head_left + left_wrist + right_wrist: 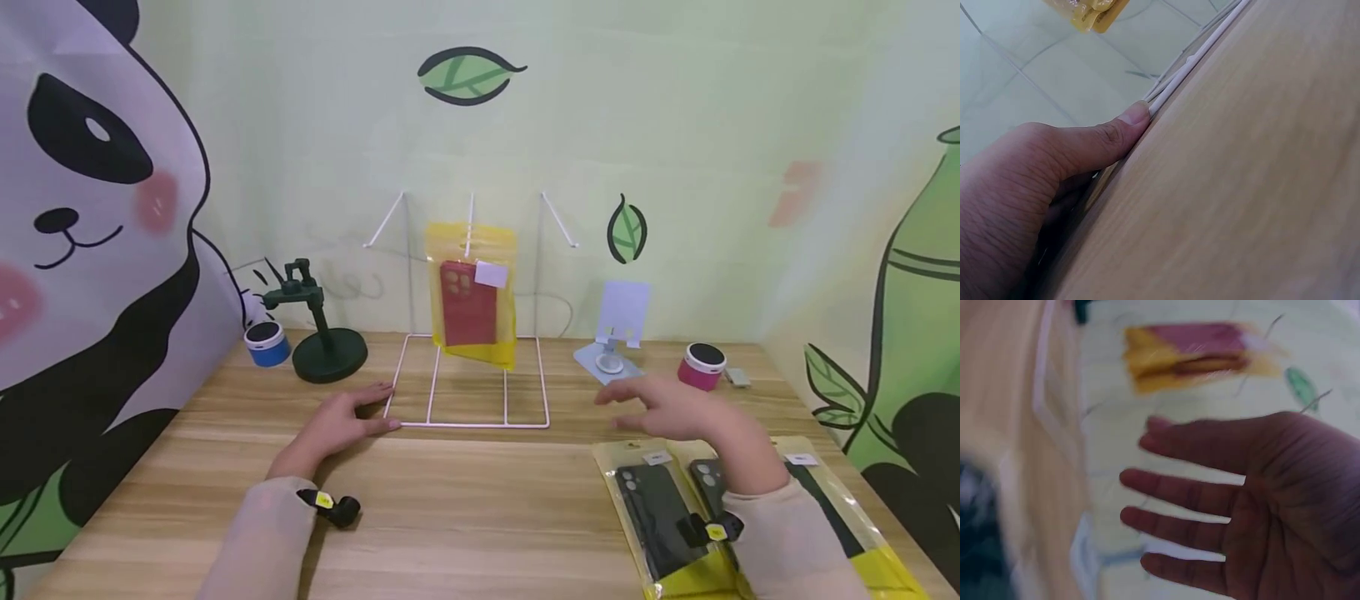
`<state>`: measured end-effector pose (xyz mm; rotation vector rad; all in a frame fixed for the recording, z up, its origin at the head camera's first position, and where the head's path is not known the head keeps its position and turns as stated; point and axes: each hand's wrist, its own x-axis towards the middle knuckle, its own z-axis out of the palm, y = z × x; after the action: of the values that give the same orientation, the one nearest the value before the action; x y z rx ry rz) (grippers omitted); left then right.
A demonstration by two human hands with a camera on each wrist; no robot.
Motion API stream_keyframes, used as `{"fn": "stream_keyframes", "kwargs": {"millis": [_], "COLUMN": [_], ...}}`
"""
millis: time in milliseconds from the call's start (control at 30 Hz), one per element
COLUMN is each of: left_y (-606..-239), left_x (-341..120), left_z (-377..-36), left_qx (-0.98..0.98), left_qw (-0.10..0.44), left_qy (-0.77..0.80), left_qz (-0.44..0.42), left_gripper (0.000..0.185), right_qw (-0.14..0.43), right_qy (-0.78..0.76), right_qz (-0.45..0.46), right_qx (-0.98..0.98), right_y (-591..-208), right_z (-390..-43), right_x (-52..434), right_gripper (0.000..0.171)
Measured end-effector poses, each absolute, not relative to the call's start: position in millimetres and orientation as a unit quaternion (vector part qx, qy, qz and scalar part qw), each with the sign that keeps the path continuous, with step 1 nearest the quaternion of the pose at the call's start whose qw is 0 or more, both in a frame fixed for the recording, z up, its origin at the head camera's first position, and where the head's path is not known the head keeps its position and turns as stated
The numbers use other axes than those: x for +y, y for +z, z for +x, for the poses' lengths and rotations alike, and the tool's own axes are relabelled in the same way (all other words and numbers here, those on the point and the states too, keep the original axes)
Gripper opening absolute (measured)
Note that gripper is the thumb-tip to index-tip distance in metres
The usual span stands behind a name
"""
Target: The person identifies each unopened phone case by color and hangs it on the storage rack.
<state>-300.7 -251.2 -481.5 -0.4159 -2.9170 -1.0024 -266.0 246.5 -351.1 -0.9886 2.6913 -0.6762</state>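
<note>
The wall [675,125] behind was pale green, painted with leaves, a bamboo stalk at the right and a big panda [82,208] filling the left side; below it ran a light wooden table [480,508], its grain running left to right. At the middle of the table stood a white wire rack [471,379] with three hooks up top; from the centre hook hung a yellow packet [471,292] holding a red phone case, just clear of the rack's base. On the near right corner lay three more yellow packets [660,517] with dark cases, side by side and overlapping. Left of the rack stood a dark green stand [322,333] on a round foot, with a small blue speaker [266,342] beside it; right of the rack sat a pale phone holder [618,333], then a pink speaker [702,367].

The left hand [337,423] lay flat on the wood, fingers relaxed, thumb [1125,125] pressed against the rack's front left corner; the right hand [667,408] hovered above the table just beyond the packets, fingers [1172,490] straight and spread, holding nothing, blurred in the wrist view.
</note>
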Motion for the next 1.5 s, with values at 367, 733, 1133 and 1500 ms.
{"fn": "stream_keyframes", "kwargs": {"millis": [367, 733, 1133, 1500], "left_y": [-482, -482, -481, -482], "left_x": [-250, -249, -249, -250], "left_z": [-298, -301, -299, -299], "left_qx": [-0.936, -0.933, -0.932, -0.933], "left_qw": [0.026, 0.024, 0.027, 0.018], "left_qy": [-0.321, -0.330, -0.332, -0.332], "left_qz": [-0.141, -0.141, -0.142, -0.139], "left_gripper": [0.076, 0.076, 0.075, 0.075], "right_qw": [0.194, 0.212, 0.167, 0.092], "right_qy": [-0.212, -0.215, -0.234, -0.327], "right_qz": [-0.219, -0.230, -0.287, -0.288], "right_qx": [0.932, 0.925, 0.914, 0.896], "right_y": [-404, -411, -409, -395], "right_z": [-283, -282, -289, -289], "right_x": [301, 302, 302, 298], "right_gripper": [0.042, 0.014, 0.013, 0.010]}}
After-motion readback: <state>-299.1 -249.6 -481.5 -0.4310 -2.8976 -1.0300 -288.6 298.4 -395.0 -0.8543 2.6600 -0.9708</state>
